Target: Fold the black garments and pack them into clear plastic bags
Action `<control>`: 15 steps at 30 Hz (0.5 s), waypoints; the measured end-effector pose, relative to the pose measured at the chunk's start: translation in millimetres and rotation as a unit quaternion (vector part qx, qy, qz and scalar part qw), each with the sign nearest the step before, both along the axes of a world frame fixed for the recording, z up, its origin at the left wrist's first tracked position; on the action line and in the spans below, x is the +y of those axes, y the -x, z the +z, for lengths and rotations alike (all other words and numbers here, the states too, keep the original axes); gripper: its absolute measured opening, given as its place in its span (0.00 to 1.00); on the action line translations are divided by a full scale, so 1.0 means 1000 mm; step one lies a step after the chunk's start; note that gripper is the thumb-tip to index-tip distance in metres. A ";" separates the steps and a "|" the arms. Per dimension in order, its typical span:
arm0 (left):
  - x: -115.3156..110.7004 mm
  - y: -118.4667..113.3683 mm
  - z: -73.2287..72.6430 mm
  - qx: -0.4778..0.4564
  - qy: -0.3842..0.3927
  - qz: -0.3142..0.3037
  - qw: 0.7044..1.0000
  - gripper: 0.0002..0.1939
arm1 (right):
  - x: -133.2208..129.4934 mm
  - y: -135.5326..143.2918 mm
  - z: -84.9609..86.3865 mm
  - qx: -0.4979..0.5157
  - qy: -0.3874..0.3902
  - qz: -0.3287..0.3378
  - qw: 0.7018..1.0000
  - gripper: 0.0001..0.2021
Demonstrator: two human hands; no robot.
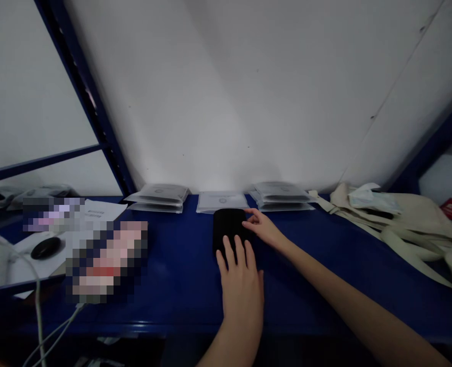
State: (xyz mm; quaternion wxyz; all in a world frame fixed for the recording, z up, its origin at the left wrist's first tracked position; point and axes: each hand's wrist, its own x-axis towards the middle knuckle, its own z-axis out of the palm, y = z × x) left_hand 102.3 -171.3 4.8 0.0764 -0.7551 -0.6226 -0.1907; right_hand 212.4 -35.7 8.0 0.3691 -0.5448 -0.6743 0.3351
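Observation:
A black, flat case with rounded corners [229, 224] lies on the blue shelf [180, 275]. My left hand [242, 285] is spread out, its fingertips resting on the near part of the case. At the far right corner of the case, my right hand [262, 227] has its fingers curled in, thumb and forefinger at the edge. Whether they pinch a small part there, such as a zip pull, is too dark to make out. Just behind the case lies a flat packet in clear plastic [223, 200].
Clear plastic packets are stacked at the back left [159, 196] and back right [281, 196]. A pixelated pink object [109, 260] with a white cable [63, 323] sits left, near papers [99, 214] and a black mouse [45, 247]. Beige cloth bags [409, 219] heap at right.

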 end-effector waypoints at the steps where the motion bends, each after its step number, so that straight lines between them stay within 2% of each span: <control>1: 0.000 0.002 -0.001 -0.006 0.014 0.009 1.000 0.28 | 0.000 0.000 -0.001 -0.021 -0.011 0.002 1.000 0.19; 8: -0.003 0.008 -0.013 -0.022 0.047 0.033 0.998 0.29 | -0.010 0.000 0.003 -0.168 -0.147 -0.003 0.975 0.26; 12: -0.004 0.015 -0.010 -0.025 0.065 0.045 0.997 0.30 | -0.013 -0.003 0.007 -0.227 -0.222 0.077 0.945 0.25; 15: -0.001 0.028 -0.006 -0.023 0.087 0.045 0.995 0.27 | -0.014 -0.007 0.011 -0.283 -0.264 0.128 0.913 0.29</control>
